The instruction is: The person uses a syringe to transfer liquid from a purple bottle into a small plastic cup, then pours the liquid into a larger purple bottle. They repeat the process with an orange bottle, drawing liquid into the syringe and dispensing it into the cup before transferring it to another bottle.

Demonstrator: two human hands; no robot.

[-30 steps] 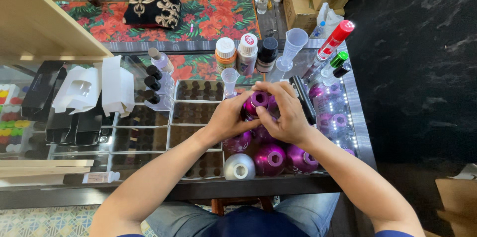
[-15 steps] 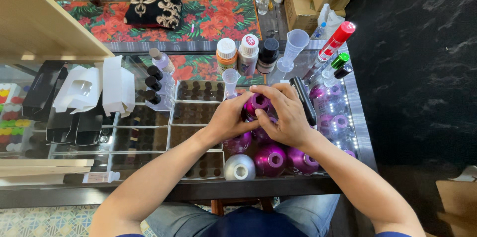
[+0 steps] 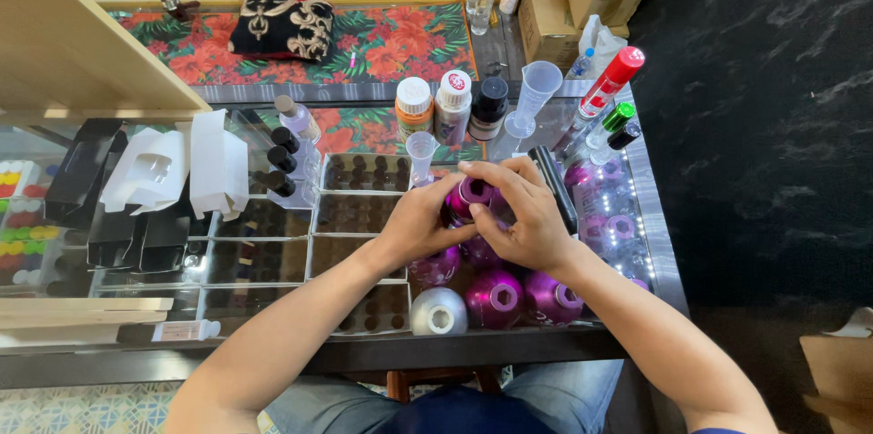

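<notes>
Head view: purple bottle [image 3: 473, 193] clasped between left hand [image 3: 420, 220] and right hand [image 3: 526, 216].

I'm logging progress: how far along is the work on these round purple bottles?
Looks done: nothing I can confirm. In hand: both hands, left hand and right hand, hold one purple bottle at its open neck. Left, probably: the purple bottles and silver bottle on the glass counter, necks open and uncapped.

Purple caps [image 3: 494, 296]: glossy, metallic sheen. Silver cap [image 3: 437, 310]: matt metal look. Counter [image 3: 273, 234]: smooth glass, reflective, with a shiny metal edge. Funnel [image 3: 421, 150] and beaker [image 3: 536, 88]: clear plastic. Floral cloth [image 3: 391, 38]: printed fabric. Boxes [image 3: 218, 161]: matt white card.
</notes>
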